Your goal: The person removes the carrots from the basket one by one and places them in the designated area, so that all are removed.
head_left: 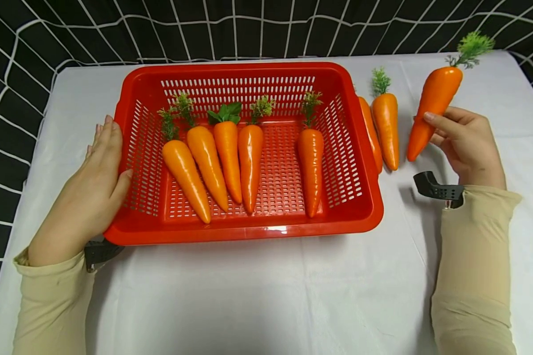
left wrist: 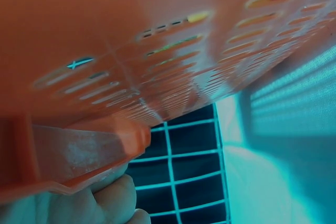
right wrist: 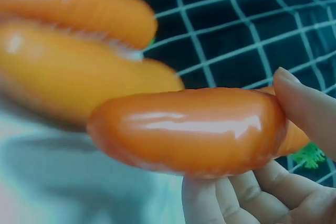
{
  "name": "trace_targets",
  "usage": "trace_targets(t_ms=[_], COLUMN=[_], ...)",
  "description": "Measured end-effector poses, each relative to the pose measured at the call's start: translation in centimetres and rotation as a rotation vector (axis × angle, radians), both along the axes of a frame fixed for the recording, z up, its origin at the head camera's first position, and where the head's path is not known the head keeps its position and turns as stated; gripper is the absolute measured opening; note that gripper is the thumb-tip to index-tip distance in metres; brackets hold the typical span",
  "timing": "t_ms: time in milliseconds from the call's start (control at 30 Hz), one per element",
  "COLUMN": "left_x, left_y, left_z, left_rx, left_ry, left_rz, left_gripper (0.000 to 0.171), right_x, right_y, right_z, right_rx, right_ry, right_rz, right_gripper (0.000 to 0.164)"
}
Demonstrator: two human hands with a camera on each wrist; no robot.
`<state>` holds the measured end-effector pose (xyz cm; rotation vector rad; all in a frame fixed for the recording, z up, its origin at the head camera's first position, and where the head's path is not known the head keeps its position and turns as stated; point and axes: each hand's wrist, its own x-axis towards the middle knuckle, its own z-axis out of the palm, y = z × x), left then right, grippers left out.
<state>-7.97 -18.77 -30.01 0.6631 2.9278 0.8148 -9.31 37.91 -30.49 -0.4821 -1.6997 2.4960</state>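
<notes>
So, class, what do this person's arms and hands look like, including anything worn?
The left sleeve and right sleeve are beige, long and creased, ending at the wrists. The right black piece, by the cuff, is bent with small holes; the left black piece is partly hidden. The left hand and right hand show no gloves or rings.

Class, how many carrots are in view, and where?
8: five carrots in the red basket, two on the table beside it, one in the right hand. Others may be hidden.
</notes>
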Motion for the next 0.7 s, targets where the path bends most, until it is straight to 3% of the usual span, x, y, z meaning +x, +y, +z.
trace_targets(t_ms=[333,567,700], left_x=[-0.1,-0.1,-0.1], left_y=[0.0,0.0,0.0], left_z=[0.0,0.0,0.0], left_rx=[-0.005,-0.005,0.001], left_ry=[-0.002,0.000,-0.005], left_rz=[0.000,-0.002,0.000], left_gripper=[0.065,0.065,0.065], right_x=[0.2,0.2,0.2], right_y=[1.4,1.0,0.7], right_z=[-1.8,-2.0,-2.1], right_rx=[0.210,0.292,0.398], right_ry=[-0.187,-0.215,-0.236], right_rz=[0.033,0.031,0.014], right_gripper=[0.004,0.004,0.006])
